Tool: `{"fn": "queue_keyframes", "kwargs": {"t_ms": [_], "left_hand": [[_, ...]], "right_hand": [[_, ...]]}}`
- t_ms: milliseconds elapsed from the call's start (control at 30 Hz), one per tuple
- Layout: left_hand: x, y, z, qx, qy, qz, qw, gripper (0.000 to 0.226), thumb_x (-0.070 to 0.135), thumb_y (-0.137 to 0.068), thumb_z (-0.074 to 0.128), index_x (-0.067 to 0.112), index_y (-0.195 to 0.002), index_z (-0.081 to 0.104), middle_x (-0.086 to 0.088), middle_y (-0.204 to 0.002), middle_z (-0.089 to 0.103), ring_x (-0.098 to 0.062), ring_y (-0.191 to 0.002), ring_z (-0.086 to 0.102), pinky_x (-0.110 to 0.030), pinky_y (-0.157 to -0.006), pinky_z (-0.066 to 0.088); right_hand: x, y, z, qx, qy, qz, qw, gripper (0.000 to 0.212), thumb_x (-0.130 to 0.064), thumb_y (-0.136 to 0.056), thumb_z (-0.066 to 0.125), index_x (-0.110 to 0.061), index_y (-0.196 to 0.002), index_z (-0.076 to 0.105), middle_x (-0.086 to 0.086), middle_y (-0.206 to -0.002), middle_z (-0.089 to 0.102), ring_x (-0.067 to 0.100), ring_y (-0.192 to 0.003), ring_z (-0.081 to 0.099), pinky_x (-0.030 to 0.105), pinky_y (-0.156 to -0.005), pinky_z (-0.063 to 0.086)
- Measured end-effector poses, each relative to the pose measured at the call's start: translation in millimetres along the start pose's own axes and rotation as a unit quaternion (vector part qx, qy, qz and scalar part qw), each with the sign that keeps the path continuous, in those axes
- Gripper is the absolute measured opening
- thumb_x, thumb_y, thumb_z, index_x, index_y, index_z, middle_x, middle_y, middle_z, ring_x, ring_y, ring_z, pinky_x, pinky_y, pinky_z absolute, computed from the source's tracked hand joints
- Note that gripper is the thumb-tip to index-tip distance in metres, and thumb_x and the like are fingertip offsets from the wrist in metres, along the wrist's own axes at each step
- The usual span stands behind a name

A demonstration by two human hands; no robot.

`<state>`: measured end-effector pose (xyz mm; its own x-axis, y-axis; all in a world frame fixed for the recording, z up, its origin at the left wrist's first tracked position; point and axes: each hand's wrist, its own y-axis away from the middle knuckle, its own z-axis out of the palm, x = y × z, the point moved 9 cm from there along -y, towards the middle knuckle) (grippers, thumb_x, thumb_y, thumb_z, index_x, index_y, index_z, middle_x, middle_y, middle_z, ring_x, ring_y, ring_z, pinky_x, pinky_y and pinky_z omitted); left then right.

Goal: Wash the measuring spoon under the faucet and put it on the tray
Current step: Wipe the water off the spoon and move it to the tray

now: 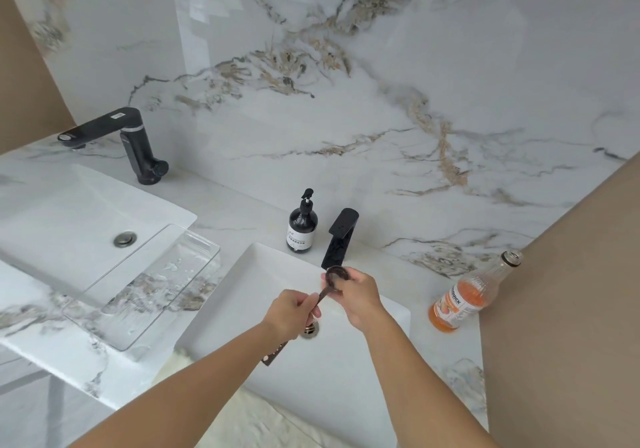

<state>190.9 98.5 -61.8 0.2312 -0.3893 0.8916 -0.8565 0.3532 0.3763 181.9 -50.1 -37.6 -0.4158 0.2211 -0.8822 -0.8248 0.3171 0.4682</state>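
Observation:
A dark metal measuring spoon (336, 273) is held over the white sink (242, 274), its bowl just below the spout of the black faucet (338, 239). My left hand (292, 312) grips the spoon's handle. My right hand (356, 295) cups the spoon's bowl with its fingers on it. I cannot make out running water. A clear glass tray (145, 284) lies on the marble counter to the left, between the two sinks.
A dark soap pump bottle (302, 227) stands behind the sink, left of the faucet. An open bottle of orange liquid (464, 300) stands on the counter at the right. A second sink (69, 219) with another black faucet (131, 142) is at the far left.

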Motion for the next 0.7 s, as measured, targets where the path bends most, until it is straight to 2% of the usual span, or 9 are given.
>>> {"fn": "queue_keyframes", "kwargs": {"t_ms": [67, 133, 200, 267, 333, 433, 533, 600, 700], "left_hand": [[-2, 4, 3, -0.025, 0.015, 0.003, 1.0, 0.046, 0.032, -0.102, 0.048, 0.016, -0.061, 0.063, 0.006, -0.047, 0.049, -0.011, -0.038, 0.038, -0.02, -0.039, 0.031], [-2, 7, 2, -0.024, 0.011, 0.005, 1.0, 0.049, 0.038, -0.1, 0.047, 0.02, -0.056, 0.057, 0.005, -0.05, 0.048, -0.01, -0.038, 0.037, -0.02, -0.041, 0.033], [3, 8, 1, -0.003, -0.018, 0.016, 1.0, 0.056, 0.048, -0.098, 0.046, 0.022, -0.049, 0.05, 0.007, -0.047, 0.045, -0.011, -0.037, 0.038, -0.02, -0.041, 0.037], [11, 9, 6, -0.003, -0.008, 0.021, 1.0, 0.058, 0.052, -0.098, 0.043, 0.022, -0.049, 0.046, 0.005, -0.047, 0.043, -0.014, -0.039, 0.039, -0.023, -0.043, 0.04], [12, 12, 15, -0.034, 0.057, 0.019, 0.998, 0.057, 0.053, -0.099, 0.042, 0.019, -0.054, 0.046, 0.0, -0.051, 0.041, -0.015, -0.042, 0.038, -0.025, -0.047, 0.04], [8, 18, 22, -0.085, 0.107, 0.008, 0.991, 0.062, 0.063, -0.096, 0.039, 0.015, -0.058, 0.05, -0.004, -0.052, 0.048, -0.017, -0.048, 0.044, -0.027, -0.053, 0.043], [-4, 20, 25, -0.112, 0.128, -0.031, 0.985, 0.065, 0.071, -0.092, 0.034, 0.018, -0.065, 0.059, -0.002, -0.069, 0.063, -0.017, -0.068, 0.057, -0.031, -0.073, 0.057], [-5, 21, 25, -0.126, 0.184, -0.037, 0.974, 0.062, 0.07, -0.092, 0.036, 0.018, -0.071, 0.063, -0.003, -0.077, 0.065, -0.019, -0.078, 0.06, -0.038, -0.087, 0.056], [-2, 19, 21, -0.131, 0.29, -0.038, 0.947, 0.056, 0.064, -0.092, 0.048, 0.013, -0.079, 0.07, -0.007, -0.083, 0.068, -0.024, -0.08, 0.066, -0.037, -0.083, 0.054]], "right_hand": [[-4, 2, 6, -0.056, -0.065, 0.002, 0.996, 0.039, 0.025, -0.085, 0.046, -0.001, -0.092, 0.075, 0.016, -0.098, 0.073, 0.032, -0.09, 0.073, 0.028, -0.076, 0.058], [-12, 5, 12, -0.085, -0.137, -0.001, 0.987, 0.051, 0.032, -0.079, 0.036, 0.003, -0.1, 0.073, 0.017, -0.115, 0.07, 0.033, -0.109, 0.069, 0.032, -0.091, 0.054], [-19, 7, 16, -0.092, -0.252, 0.003, 0.963, 0.053, 0.031, -0.077, 0.031, 0.005, -0.103, 0.069, 0.02, -0.113, 0.07, 0.033, -0.109, 0.067, 0.036, -0.098, 0.05], [-24, 11, 24, -0.121, -0.328, 0.015, 0.937, 0.039, 0.02, -0.081, 0.037, 0.004, -0.095, 0.069, 0.017, -0.096, 0.071, 0.031, -0.09, 0.067, 0.039, -0.086, 0.054], [-36, 18, 29, -0.141, -0.314, 0.015, 0.939, 0.018, 0.0, -0.083, 0.051, 0.001, -0.084, 0.069, 0.015, -0.082, 0.063, 0.029, -0.072, 0.06, 0.036, -0.067, 0.053], [-61, 29, 37, -0.181, -0.256, -0.003, 0.95, 0.029, -0.027, -0.086, 0.058, -0.002, -0.074, 0.065, 0.014, -0.073, 0.059, 0.029, -0.063, 0.057, 0.033, -0.056, 0.045], [-90, 41, 47, -0.213, -0.191, -0.052, 0.957, 0.038, -0.03, -0.094, 0.051, -0.003, -0.072, 0.065, 0.013, -0.07, 0.061, 0.028, -0.064, 0.058, 0.033, -0.056, 0.045], [-110, 51, 55, -0.228, -0.157, -0.092, 0.956, 0.044, -0.029, -0.098, 0.044, -0.003, -0.07, 0.068, 0.013, -0.067, 0.063, 0.027, -0.065, 0.059, 0.033, -0.057, 0.048], [-138, 67, 65, -0.248, -0.133, -0.143, 0.949, 0.047, -0.024, -0.1, 0.04, -0.003, -0.07, 0.068, 0.015, -0.067, 0.063, 0.028, -0.064, 0.058, 0.032, -0.059, 0.048]]}}
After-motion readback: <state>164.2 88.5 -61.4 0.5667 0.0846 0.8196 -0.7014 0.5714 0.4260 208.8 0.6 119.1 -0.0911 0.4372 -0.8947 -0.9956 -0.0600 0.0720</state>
